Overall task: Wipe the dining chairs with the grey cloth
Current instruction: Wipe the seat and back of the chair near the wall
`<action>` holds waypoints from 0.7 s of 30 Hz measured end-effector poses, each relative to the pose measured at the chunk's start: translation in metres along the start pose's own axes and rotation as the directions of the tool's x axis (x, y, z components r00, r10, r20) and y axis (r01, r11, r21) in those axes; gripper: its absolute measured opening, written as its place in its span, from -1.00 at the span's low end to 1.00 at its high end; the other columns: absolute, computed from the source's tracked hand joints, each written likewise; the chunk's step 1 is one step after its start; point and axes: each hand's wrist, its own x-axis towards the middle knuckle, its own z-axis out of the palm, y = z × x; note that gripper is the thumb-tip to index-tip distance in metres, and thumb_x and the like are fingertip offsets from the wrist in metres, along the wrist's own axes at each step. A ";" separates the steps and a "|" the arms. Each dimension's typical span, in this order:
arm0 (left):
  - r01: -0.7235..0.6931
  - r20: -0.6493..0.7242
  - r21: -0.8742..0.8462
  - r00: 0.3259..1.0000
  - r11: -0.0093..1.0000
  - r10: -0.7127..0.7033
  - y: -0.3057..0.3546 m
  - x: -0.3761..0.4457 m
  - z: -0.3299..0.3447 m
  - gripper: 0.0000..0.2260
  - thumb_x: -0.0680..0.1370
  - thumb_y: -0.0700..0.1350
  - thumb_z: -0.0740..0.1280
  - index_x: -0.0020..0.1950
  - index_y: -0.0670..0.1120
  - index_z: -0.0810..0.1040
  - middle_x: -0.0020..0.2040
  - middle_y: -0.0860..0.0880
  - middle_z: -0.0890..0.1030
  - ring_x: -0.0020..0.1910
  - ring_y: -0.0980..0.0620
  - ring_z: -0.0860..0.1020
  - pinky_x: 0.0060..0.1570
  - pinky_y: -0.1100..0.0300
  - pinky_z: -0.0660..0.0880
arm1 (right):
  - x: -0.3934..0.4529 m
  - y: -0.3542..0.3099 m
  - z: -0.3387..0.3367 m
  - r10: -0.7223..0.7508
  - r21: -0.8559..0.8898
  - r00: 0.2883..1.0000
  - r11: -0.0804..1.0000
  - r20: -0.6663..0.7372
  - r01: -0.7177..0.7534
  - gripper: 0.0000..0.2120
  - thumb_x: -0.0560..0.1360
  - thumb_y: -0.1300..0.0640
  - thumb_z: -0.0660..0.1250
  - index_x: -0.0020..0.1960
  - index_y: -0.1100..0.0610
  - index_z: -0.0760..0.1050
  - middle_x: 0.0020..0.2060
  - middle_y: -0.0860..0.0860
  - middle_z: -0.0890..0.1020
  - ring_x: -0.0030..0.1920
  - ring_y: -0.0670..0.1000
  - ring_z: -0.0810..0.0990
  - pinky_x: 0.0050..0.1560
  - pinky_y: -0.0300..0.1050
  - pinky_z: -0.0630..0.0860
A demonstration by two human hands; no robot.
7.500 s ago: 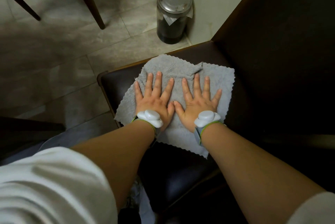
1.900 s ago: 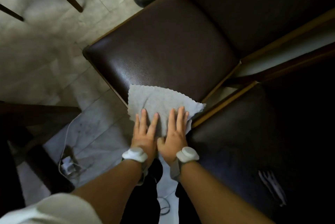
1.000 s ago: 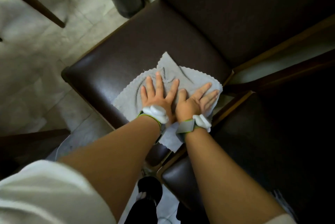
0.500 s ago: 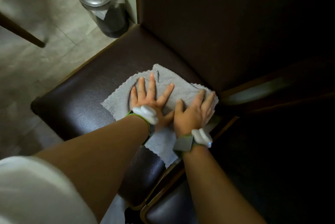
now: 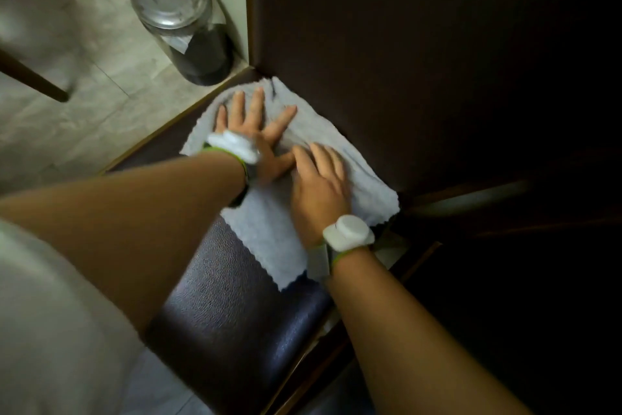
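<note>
Pressing flat on the cloth (image 5: 269, 229), left hand (image 5: 255, 125) and right hand (image 5: 319, 186) lie side by side — fingers straight — at the seat's (image 5: 229, 313) far edge.

Dim overall. The brightest area is the pale floor (image 5: 67, 54) left of the fingers; right of them the chair back (image 5: 420, 44) sinks into near black without detail. A soft sheen lies on the seat (image 5: 235, 330) below the hands. The left hand (image 5: 255, 132) is smeared by motion blur. Lines bend toward the frame's edges.
</note>
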 end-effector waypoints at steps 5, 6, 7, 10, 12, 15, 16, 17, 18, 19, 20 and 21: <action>0.023 -0.028 0.022 0.999 0.999 -0.023 -0.016 0.023 -0.006 -0.33 0.37 0.51 -0.16 0.45 0.39 -0.23 0.58 -0.03 -0.21 0.54 -0.18 -0.18 0.49 -0.17 -0.12 | 0.028 0.009 0.017 -0.007 -0.146 0.985 0.989 0.173 0.033 -0.36 0.55 -0.19 0.08 0.56 0.00 0.07 0.57 0.04 0.08 0.56 0.11 -0.02 0.52 0.10 -0.13; 0.018 -0.046 0.019 0.999 1.000 -0.017 -0.017 0.021 0.000 -0.34 0.40 0.49 -0.14 0.45 0.38 -0.23 0.58 -0.03 -0.21 0.54 -0.19 -0.18 0.49 -0.17 -0.12 | 0.027 0.010 0.021 -0.015 -0.182 0.990 0.982 0.139 0.040 -0.32 0.52 -0.24 0.11 0.56 -0.01 0.07 0.57 0.04 0.07 0.55 0.11 -0.01 0.52 0.10 -0.12; 0.013 -0.073 0.022 0.997 1.000 -0.011 -0.016 0.021 0.001 -0.35 0.41 0.48 -0.14 0.45 0.38 -0.23 0.58 -0.03 -0.21 0.54 -0.20 -0.17 0.48 -0.18 -0.12 | 0.027 0.010 0.022 -0.022 -0.217 0.993 0.975 0.116 0.047 -0.29 0.51 -0.27 0.11 0.56 -0.01 0.06 0.57 0.05 0.06 0.55 0.12 -0.01 0.52 0.10 -0.12; -0.005 -0.128 0.020 0.992 1.000 0.007 -0.018 0.018 0.003 -0.36 0.42 0.46 -0.14 0.47 0.35 -0.20 0.58 -0.04 -0.19 0.54 -0.22 -0.15 0.48 -0.21 -0.12 | 0.025 0.011 0.023 -0.026 -0.227 0.990 0.972 0.139 0.057 -0.25 0.49 -0.35 0.09 0.57 -0.03 0.03 0.57 0.05 0.05 0.56 0.11 -0.02 0.52 0.10 -0.12; -0.018 -0.137 0.014 0.990 1.000 0.020 -0.015 0.017 0.000 -0.36 0.45 0.44 -0.11 0.49 0.32 -0.16 0.58 -0.06 -0.18 0.54 -0.23 -0.15 0.48 -0.22 -0.12 | 0.027 0.012 0.019 -0.038 -0.225 0.990 0.972 0.136 0.068 -0.24 0.49 -0.37 0.10 0.57 -0.05 0.03 0.57 0.04 0.04 0.56 0.10 -0.03 0.52 0.08 -0.13; -0.043 -0.166 0.045 0.985 0.998 0.050 -0.004 -0.001 0.007 -0.36 0.50 0.39 -0.07 0.52 0.26 -0.16 0.58 -0.13 -0.17 0.53 -0.25 -0.16 0.48 -0.22 -0.13 | 0.015 0.024 0.007 -0.043 -0.223 0.985 0.972 0.166 0.080 -0.25 0.48 -0.37 0.09 0.56 -0.10 -0.01 0.58 -0.01 0.00 0.57 0.04 -0.08 0.53 0.04 -0.15; -0.069 -0.166 0.049 0.983 0.996 0.077 -0.001 -0.008 0.015 -0.35 0.51 0.38 -0.04 0.53 0.25 -0.16 0.58 -0.17 -0.16 0.53 -0.28 -0.17 0.47 -0.24 -0.12 | 0.008 0.030 0.004 -0.047 -0.236 0.984 0.968 0.171 0.087 -0.25 0.48 -0.36 0.09 0.56 -0.11 0.00 0.58 -0.01 0.01 0.57 0.03 -0.08 0.54 0.03 -0.14; -0.106 -0.163 0.056 0.980 0.993 0.114 0.006 -0.015 0.018 -0.34 0.50 0.37 0.00 0.53 0.24 -0.16 0.57 -0.19 -0.15 0.52 -0.30 -0.16 0.46 -0.26 -0.11 | 0.001 0.036 -0.002 -0.050 -0.242 0.985 0.966 0.164 0.089 -0.26 0.48 -0.35 0.08 0.56 -0.10 0.00 0.57 -0.01 0.03 0.56 0.03 -0.05 0.54 0.03 -0.10; -0.137 -0.150 0.056 0.978 0.989 0.144 0.013 -0.023 0.025 -0.32 0.50 0.37 0.03 0.54 0.23 -0.15 0.57 -0.21 -0.15 0.52 -0.33 -0.16 0.45 -0.28 -0.11 | -0.008 0.044 -0.005 -0.047 -0.242 0.985 0.966 0.169 0.087 -0.26 0.48 -0.33 0.08 0.56 -0.09 0.01 0.57 0.00 0.05 0.56 0.05 -0.01 0.53 0.03 -0.06; -0.161 -0.137 0.056 0.976 0.985 0.167 0.024 -0.031 0.027 -0.31 0.50 0.36 0.05 0.54 0.22 -0.16 0.57 -0.22 -0.16 0.51 -0.34 -0.16 0.45 -0.28 -0.11 | -0.019 0.052 -0.010 -0.033 -0.243 0.985 0.967 0.171 0.075 -0.26 0.47 -0.32 0.09 0.56 -0.07 0.03 0.57 0.02 0.08 0.55 0.07 0.03 0.53 0.04 0.00; -0.178 -0.126 0.055 0.975 0.983 0.184 0.036 -0.038 0.028 -0.30 0.50 0.35 0.06 0.54 0.21 -0.17 0.56 -0.22 -0.18 0.51 -0.34 -0.17 0.45 -0.28 -0.13 | -0.030 0.059 -0.015 -0.010 -0.238 0.986 0.970 0.166 0.050 -0.26 0.46 -0.31 0.10 0.56 -0.06 0.05 0.56 0.04 0.11 0.54 0.09 0.08 0.51 0.05 0.05; -0.186 -0.106 0.044 0.976 0.981 0.190 0.050 -0.045 0.028 -0.31 0.52 0.33 0.05 0.54 0.20 -0.19 0.56 -0.22 -0.21 0.51 -0.34 -0.19 0.45 -0.28 -0.16 | -0.041 0.065 -0.019 0.017 -0.221 0.988 0.975 0.151 0.017 -0.25 0.44 -0.29 0.12 0.56 -0.04 0.08 0.55 0.06 0.14 0.53 0.11 0.12 0.49 0.08 0.11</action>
